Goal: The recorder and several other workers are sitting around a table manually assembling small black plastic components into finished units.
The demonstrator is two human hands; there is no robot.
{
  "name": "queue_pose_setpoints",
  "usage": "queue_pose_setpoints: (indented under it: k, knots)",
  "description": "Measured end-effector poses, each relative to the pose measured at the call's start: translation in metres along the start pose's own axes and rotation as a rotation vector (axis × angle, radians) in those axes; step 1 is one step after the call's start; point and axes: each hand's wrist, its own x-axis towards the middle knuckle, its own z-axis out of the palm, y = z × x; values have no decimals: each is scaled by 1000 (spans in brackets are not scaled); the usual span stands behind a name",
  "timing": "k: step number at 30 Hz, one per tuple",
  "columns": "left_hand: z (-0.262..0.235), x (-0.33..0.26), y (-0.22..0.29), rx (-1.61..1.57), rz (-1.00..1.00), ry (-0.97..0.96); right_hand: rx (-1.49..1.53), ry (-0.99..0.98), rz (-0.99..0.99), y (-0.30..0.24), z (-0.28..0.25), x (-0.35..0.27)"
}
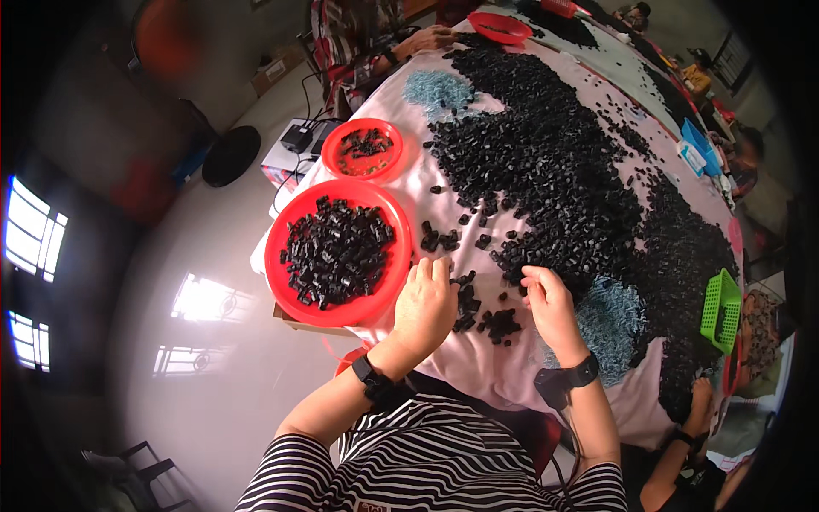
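Note:
Small black plastic pieces lie loose all over the cloth-covered table. My left hand [426, 299] is beside the right rim of a large red basin [281, 290], its fingers bent and pressed together. Its fingertips are partly hidden, so what they hold does not show. Black pieces [337, 252] are heaped in that basin. My right hand [552, 305] hovers at the near edge of the big black pile [554, 154], thumb and fingers apart with nothing visible between them. Between my hands lies a small cluster of black pieces [499, 325].
A smaller red basin [363, 125] with a few pieces stands beyond the large one. Pale blue shreds [610, 328] lie right of my right hand, more [437, 92] farther back. A green basket [722, 311] stands at right. Other people's hands [701, 401] are at the table edges.

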Motion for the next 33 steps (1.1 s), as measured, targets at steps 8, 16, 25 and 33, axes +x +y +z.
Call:
queue_pose_setpoints:
  k: [8,16,25,33]
  knots:
    - [18,48,3,80,77,-119,-596,211,-219,-5,5,30]
    - [54,80,-18,100,267,-56,-887,199,-75,-15,25,60]
    - [33,68,-12,30,200,-221,-700,85,-266,-21,65,47]
    - [-10,45,-18,145,180,-298,-263,-111,-373,-36,35,33]
